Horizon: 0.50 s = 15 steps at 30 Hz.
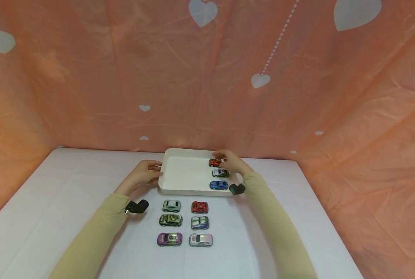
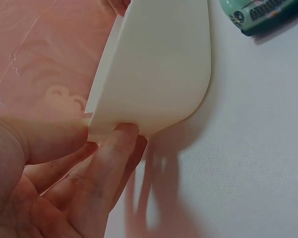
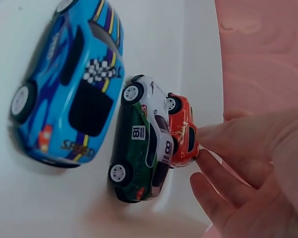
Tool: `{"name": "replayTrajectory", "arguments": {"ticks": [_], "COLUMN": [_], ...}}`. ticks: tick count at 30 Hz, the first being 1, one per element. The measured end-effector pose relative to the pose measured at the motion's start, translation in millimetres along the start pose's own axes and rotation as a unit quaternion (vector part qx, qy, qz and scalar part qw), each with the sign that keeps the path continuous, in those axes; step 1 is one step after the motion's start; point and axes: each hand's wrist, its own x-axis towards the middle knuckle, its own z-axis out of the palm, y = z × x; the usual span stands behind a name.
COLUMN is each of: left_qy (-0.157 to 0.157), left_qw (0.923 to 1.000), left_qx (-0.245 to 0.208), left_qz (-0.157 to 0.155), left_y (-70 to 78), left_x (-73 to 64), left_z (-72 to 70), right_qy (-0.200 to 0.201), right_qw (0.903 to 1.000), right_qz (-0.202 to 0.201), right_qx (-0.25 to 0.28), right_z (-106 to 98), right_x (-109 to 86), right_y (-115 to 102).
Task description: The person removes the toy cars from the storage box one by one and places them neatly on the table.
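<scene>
- The left hand [image 1: 142,175] pinches the left end wall of a shallow, rectangular, cream-white tray [image 1: 184,174], which lies at the far side of the white-covered worktop [image 1: 89,170].
- The right hand [image 1: 232,162] has its fingertips at one end of a small, glossy orange-red toy car [image 3: 181,131] in the tray's far right corner, seemingly in a light pinch.
- Nearer in the tray stand a white-and-green toy car [image 3: 144,141] and a blue striped toy car [image 3: 67,94], completing a column.
- Near side of the tray, a red toy car [image 1: 199,207] heads the right column of two on the worktop.
- Best done gently: the left hand should steady the tray while the right hand squares the orange-red toy car, then lifts clear without nudging the white-and-green toy car.
</scene>
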Motion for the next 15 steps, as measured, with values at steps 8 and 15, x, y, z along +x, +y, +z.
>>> {"name": "replayTrajectory", "arguments": {"ticks": [8, 15], "left_qy": [0.001, 0.004], "left_qw": [1.0, 1.0], "left_qx": [-0.006, -0.002], "left_qz": [-0.005, -0.008], "left_y": [0.8, 1.6], "left_x": [0.2, -1.1], "left_z": [0.8, -0.5], "right_qy": [-0.01, -0.022], "right_qw": [0.9999, 0.9994], "right_qz": [0.012, 0.024], "right_qx": [-0.001, 0.007], "right_z": [-0.2, -0.1], "right_x": [4.6, 8.4], "right_y": [1.8, 1.8]}}
